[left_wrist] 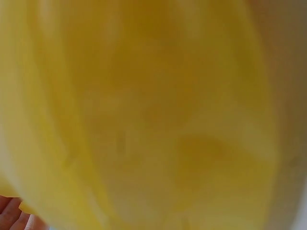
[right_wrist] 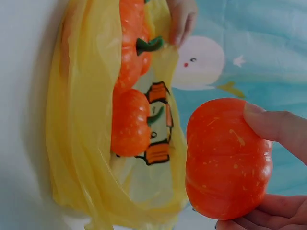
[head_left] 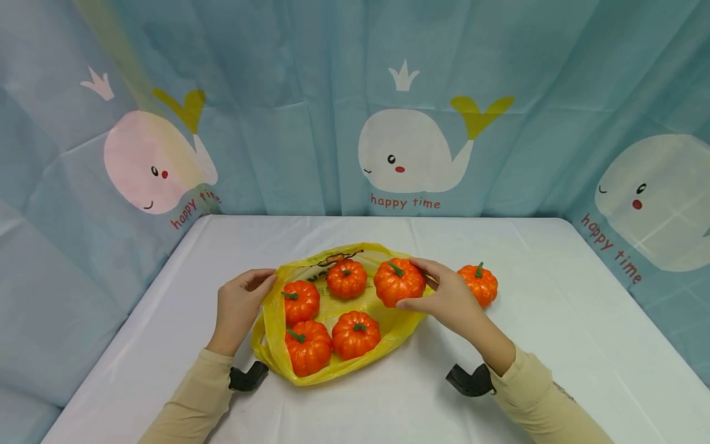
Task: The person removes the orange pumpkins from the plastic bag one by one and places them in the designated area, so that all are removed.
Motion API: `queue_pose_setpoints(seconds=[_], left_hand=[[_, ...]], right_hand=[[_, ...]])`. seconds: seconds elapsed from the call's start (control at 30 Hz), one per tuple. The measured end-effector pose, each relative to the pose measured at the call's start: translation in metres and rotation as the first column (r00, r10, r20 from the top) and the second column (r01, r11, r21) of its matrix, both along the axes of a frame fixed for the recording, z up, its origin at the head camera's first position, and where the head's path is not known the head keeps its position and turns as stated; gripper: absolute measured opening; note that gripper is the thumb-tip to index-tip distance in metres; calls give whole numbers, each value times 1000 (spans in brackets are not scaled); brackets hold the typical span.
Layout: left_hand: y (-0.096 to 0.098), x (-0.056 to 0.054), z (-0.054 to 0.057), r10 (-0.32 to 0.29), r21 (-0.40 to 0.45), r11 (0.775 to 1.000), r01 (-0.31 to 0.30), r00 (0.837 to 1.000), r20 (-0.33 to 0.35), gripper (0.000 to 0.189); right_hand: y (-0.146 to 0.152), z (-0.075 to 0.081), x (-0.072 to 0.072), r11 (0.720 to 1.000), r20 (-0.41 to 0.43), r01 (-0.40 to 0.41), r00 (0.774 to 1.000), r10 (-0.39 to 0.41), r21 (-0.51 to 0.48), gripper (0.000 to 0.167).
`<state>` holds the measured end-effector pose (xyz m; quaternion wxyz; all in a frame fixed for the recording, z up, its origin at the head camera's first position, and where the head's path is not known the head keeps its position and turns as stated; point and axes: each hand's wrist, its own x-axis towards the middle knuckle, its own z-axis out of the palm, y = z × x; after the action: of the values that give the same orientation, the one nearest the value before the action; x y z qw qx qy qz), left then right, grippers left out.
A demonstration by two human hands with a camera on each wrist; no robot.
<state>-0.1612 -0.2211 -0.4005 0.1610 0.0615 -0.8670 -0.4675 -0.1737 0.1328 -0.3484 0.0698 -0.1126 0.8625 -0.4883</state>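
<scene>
A yellow plastic bag (head_left: 391, 342) lies with its mouth spread wide, several small orange toy pumpkins (head_left: 357, 335) inside. My left hand (head_left: 235, 308) pinches the bag's left rim between thumb and fingers. In my right hand (head_left: 452, 302), a toy pumpkin (head_left: 398, 282) with a green stem is gripped between thumb and fingers, over the bag's right side. The right wrist view shows this held pumpkin (right_wrist: 229, 158) up close, beside the bag (right_wrist: 84, 143). Blurred yellow bag plastic (left_wrist: 158, 105) fills most of the left wrist view.
Another toy pumpkin (head_left: 480, 285) rests on the white tabletop (head_left: 546, 320), partly behind my right hand. A blue curtain (head_left: 288, 154) with printed whales hangs along the back and sides. Black wrist-camera mounts (head_left: 470, 380) stick out below both hands.
</scene>
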Motion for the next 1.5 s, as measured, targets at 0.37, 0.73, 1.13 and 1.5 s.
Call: queue_pose_setpoints(seconds=[0.37,0.73,1.13,1.5], left_hand=[[-1,0,-1,10,-35,999,-10,1000,-16,29],[0,0,1,7,-17,1000,-7,1000,-20,28],[0,-1,-1,5,-21,1000,-6,1000,-21,28],[1,-1,-2,9,-14,1000,-9,1000,-5,29]], right_hand=[[27,12,8,999,-60,39,997,-41,-38,81],[53,16,16,992,-43,126,991,-125,29,85],[83,21,19,974,-21,217,976,-216,66,88],[106,17,20,952,-12,272,962,-273,144,91]])
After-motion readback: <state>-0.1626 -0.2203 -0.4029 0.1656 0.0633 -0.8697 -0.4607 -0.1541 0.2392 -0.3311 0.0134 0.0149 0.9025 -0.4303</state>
